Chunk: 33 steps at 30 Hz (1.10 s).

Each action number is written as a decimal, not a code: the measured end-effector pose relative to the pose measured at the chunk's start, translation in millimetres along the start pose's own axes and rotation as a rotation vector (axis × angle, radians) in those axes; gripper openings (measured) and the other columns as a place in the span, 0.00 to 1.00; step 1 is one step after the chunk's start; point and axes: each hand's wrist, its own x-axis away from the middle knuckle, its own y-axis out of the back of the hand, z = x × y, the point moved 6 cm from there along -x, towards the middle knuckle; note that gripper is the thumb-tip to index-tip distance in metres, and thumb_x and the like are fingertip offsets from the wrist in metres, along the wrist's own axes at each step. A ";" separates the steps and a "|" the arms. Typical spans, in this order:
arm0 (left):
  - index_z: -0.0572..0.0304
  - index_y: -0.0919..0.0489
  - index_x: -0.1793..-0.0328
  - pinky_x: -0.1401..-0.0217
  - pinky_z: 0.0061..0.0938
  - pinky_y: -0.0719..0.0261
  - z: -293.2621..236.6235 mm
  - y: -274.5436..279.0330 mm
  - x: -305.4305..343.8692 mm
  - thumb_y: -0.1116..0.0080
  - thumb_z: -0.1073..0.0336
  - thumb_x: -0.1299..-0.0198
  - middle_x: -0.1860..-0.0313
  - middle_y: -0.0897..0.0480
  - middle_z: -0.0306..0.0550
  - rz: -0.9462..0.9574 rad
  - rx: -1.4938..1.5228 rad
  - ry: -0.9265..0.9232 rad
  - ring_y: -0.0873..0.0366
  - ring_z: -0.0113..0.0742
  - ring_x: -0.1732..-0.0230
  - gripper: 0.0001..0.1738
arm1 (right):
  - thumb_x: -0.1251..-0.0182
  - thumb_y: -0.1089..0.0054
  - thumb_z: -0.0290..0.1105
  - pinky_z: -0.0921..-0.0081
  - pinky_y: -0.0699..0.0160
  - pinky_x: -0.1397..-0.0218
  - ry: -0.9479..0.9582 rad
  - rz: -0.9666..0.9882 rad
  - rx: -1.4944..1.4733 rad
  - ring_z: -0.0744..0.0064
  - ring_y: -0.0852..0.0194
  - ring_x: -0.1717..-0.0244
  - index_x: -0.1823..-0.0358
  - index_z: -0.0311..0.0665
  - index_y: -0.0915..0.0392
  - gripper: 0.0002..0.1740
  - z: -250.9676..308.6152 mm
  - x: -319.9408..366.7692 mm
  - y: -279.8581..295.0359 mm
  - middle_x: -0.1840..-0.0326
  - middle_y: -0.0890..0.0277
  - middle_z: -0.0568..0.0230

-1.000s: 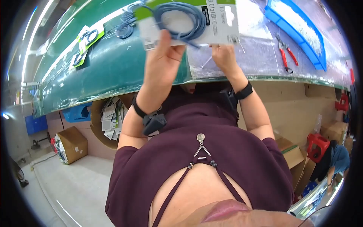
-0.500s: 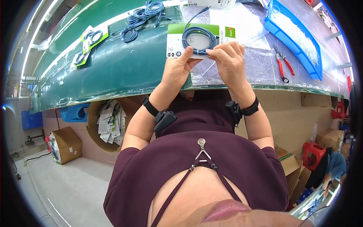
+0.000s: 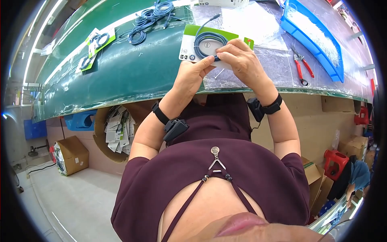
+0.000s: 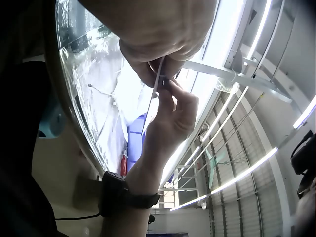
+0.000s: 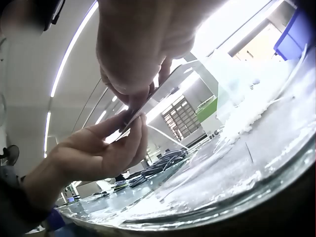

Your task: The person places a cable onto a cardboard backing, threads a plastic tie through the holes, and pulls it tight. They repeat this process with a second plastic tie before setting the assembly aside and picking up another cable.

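Note:
A white and green retail card (image 3: pixel 186 45) with a blue-grey cable (image 3: pixel 197 43) coiled on its front is held up over the bench. My left hand (image 3: pixel 192 76) grips the card at its lower edge, thumb on the front and fingers behind. My right hand (image 3: pixel 246 66) pinches the coil's lower right side with thumb and forefinger. One cable end sticks up past the card's top. Edge-on in the left wrist view, the card (image 4: pixel 157 81) has the pinching right hand (image 4: pixel 170 116) beside it. In the right wrist view, the left hand (image 5: pixel 106 153) supports the card from below.
Several coiled cables (image 3: pixel 139 36) lie on the green bench mat to the left, near carded cables (image 3: pixel 94 44). Right of the hands are red-handled cutters (image 3: pixel 300 66) and a blue tray (image 3: pixel 296 32) of thin white strips. A cardboard box (image 3: pixel 98 133) of cards stands under the bench.
The card came down and back from close to the camera, then tilted slightly. My right hand rose from the bench to the card and now pinches the cable coil.

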 end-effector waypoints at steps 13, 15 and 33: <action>0.62 0.28 0.43 0.46 0.34 0.19 9.7 17.8 -25.2 0.41 0.75 0.39 0.48 0.21 0.50 -0.056 0.220 -0.076 0.21 0.38 0.48 0.17 | 0.39 0.43 0.25 0.65 0.27 0.46 -0.032 -0.199 0.194 0.61 0.26 0.53 0.50 0.36 0.23 0.15 13.6 -2.8 -10.2 0.56 0.22 0.62; 0.62 0.29 0.42 0.46 0.34 0.19 3.0 14.3 -21.3 0.40 0.73 0.39 0.47 0.21 0.50 -0.051 0.200 -0.121 0.21 0.39 0.47 0.19 | 0.33 0.45 0.27 0.71 0.27 0.45 -0.464 -0.478 -0.058 0.66 0.26 0.53 0.43 0.36 0.27 0.17 -6.6 10.4 -2.9 0.53 0.23 0.61; 0.67 0.34 0.31 0.44 0.31 0.22 -50.0 20.3 3.7 0.59 0.42 0.29 0.46 0.22 0.50 0.610 -0.749 0.199 0.23 0.33 0.47 0.35 | 0.29 0.49 0.25 0.86 0.23 0.53 -0.677 -0.154 -0.870 0.84 0.23 0.58 0.40 0.40 0.26 0.17 -95.4 -1.5 4.8 0.57 0.19 0.66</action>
